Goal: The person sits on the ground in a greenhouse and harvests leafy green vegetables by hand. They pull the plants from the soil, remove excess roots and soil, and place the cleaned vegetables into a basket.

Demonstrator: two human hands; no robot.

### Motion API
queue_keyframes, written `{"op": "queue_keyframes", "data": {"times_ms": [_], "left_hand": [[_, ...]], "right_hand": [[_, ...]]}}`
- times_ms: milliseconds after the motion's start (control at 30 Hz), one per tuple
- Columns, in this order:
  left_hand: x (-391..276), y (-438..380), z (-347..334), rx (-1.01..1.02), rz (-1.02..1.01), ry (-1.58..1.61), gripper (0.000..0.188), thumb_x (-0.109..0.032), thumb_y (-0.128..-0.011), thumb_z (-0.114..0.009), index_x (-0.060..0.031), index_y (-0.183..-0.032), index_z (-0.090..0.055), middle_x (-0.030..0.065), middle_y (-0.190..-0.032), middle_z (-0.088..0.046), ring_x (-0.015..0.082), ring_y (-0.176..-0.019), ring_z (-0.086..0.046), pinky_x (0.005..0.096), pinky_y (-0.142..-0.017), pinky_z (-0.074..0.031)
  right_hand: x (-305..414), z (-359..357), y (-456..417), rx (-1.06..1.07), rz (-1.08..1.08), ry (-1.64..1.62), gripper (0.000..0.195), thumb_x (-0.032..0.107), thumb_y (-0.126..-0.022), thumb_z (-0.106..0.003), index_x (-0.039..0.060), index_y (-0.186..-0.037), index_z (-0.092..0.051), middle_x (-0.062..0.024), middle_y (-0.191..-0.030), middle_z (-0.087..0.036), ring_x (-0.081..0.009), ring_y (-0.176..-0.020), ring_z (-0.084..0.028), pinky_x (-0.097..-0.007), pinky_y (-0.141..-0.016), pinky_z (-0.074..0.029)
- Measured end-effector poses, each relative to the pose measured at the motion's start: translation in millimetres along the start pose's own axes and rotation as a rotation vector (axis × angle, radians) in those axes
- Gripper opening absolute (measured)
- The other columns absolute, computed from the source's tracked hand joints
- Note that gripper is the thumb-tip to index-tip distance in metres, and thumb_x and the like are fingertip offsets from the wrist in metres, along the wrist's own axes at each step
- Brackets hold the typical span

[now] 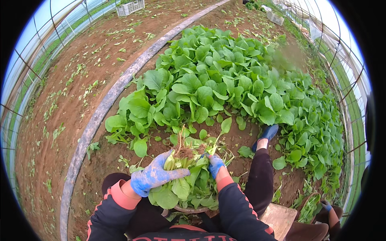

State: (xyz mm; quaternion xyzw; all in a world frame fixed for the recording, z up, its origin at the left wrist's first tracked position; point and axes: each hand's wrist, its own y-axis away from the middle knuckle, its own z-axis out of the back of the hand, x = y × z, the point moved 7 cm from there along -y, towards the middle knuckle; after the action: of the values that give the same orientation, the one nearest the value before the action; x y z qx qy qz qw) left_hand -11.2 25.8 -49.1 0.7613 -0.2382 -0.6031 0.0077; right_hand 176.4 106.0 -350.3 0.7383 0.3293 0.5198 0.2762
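My left hand (156,173), in a soil-stained blue and white glove, grips a bunch of leafy greens (169,164), with its roots and clinging soil (184,152) pointing away from me. Close beside the roots, my blue-gloved right hand (215,165) has its fingers closed on pale green stems (213,148); its fingertips are partly hidden by the leaves. More cut or pulled greens (200,198) lie below both hands, over the rim of a round container (191,210) between my legs.
A dense bed of leafy greens (211,78) stands ahead. A grey hose (102,111) curves along the left, beside bare soil (66,114) with scattered leaves. Another person's gloved hand (326,205) is at lower right, by a basket of greens (309,208). White crates (130,8) stand farther off.
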Motion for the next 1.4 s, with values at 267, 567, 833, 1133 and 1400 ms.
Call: {"op": "queue_keyframes", "data": {"times_ms": [267, 567, 833, 1133, 1400], "left_hand": [[10, -6, -3, -0.022, -0.102, -0.107, 0.079, -0.016, -0.082, -0.074, -0.0002, -0.145, -0.029, 0.0119, -0.137, -0.047, 0.0169, -0.123, -0.045, 0.0314, -0.103, -0.038], [-43, 3, -33, -0.106, -0.595, -0.902, 0.056, -0.019, -0.068, -0.074, -0.0132, -0.122, -0.062, 0.023, -0.156, -0.002, 0.035, -0.131, -0.043, 0.0387, -0.102, -0.04], [-51, 15, -30, -0.271, -0.601, -1.046, 0.057, -0.025, -0.062, -0.077, -0.0151, -0.116, -0.064, 0.0248, -0.143, -0.035, 0.0411, -0.107, -0.058, 0.0441, -0.092, -0.047], [-54, 20, -17, -0.405, -0.613, -1.386, 0.055, -0.026, -0.054, -0.081, -0.0129, -0.106, -0.068, 0.0178, -0.128, -0.051, 0.0368, -0.093, -0.06, 0.0445, -0.079, -0.049], [-54, 19, -36, -0.363, -0.617, -1.538, 0.051, -0.028, -0.061, -0.077, -0.0158, -0.109, -0.066, 0.0123, -0.123, -0.055, 0.0309, -0.086, -0.06, 0.0419, -0.076, -0.049]], "right_hand": [[135, -99, 136, 0.46, 0.626, -0.212, 0.039, 0.011, -0.092, -0.058, 0.0054, -0.13, -0.047, -0.0085, -0.115, -0.062, -0.0189, -0.103, -0.06, -0.0334, -0.094, -0.047], [178, -160, 256, 0.744, 0.705, -0.267, 0.051, 0.011, -0.093, -0.057, 0.0081, -0.14, -0.039, -0.0082, -0.123, -0.059, -0.0185, -0.114, -0.057, -0.0329, -0.098, -0.046], [175, -161, 295, 0.712, 0.728, -0.168, 0.062, 0.015, -0.088, -0.061, 0.0046, -0.143, -0.034, -0.0114, -0.133, -0.053, -0.0222, -0.122, -0.052, -0.0345, -0.104, -0.041], [203, -124, 270, 0.732, 0.815, -0.559, 0.054, 0.031, -0.095, -0.057, 0.0068, -0.14, -0.038, -0.0135, -0.131, -0.05, -0.0257, -0.12, -0.05, -0.0428, -0.106, -0.038], [231, -78, 239, 0.42, 0.783, -0.548, 0.035, 0.035, -0.102, -0.043, 0.0062, -0.119, -0.052, 0.0055, -0.062, -0.032, -0.0077, -0.055, -0.032, -0.023, -0.049, -0.031]]}}
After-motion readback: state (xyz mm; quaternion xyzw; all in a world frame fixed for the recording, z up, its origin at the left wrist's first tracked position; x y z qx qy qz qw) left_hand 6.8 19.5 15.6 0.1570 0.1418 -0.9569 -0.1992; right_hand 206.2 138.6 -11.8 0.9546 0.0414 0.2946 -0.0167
